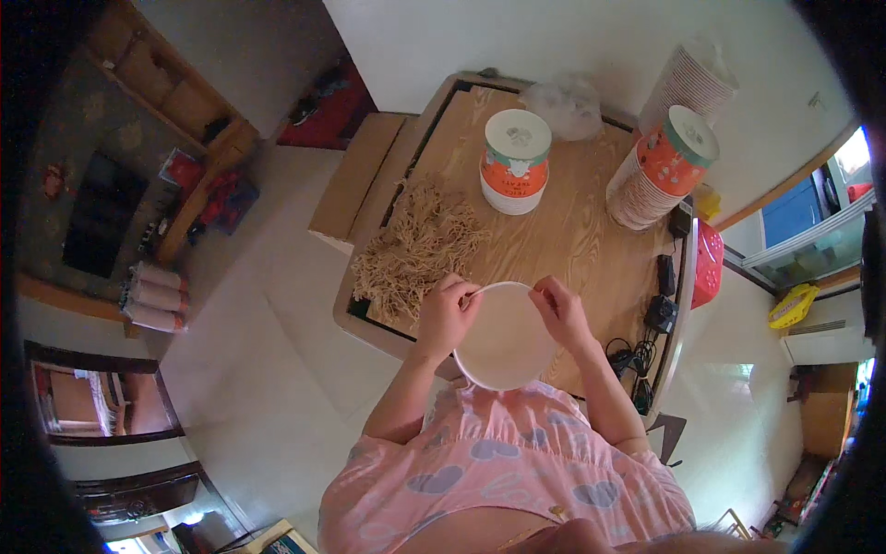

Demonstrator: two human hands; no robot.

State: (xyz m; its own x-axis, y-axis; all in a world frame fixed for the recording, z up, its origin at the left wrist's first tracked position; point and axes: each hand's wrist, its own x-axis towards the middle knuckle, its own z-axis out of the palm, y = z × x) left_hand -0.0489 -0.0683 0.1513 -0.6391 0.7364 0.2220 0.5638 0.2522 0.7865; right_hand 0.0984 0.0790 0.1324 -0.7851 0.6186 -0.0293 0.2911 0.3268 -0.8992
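A white round paper tub (504, 340) is in front of my body at the table's near edge, its wide mouth facing up toward me. My left hand (448, 316) is closed, pinching the tub's rim at the upper left. On the upper right of the same rim, my right hand (561, 314) has its fingers closed too. A tangled pile of tan twisted paper cords (420, 247) lies just beyond my left hand. Farther back, an upside-down orange and green printed tub (517, 159) sits over white ones.
A tall stack of tubs (637, 189) stands at the table's right, with another leaning stack (688, 83) behind. Clear plastic bags (565, 103) lie at the back. Black adapters and cables (646, 346) line the right edge. A cardboard box (355, 175) adjoins the wooden table (581, 231).
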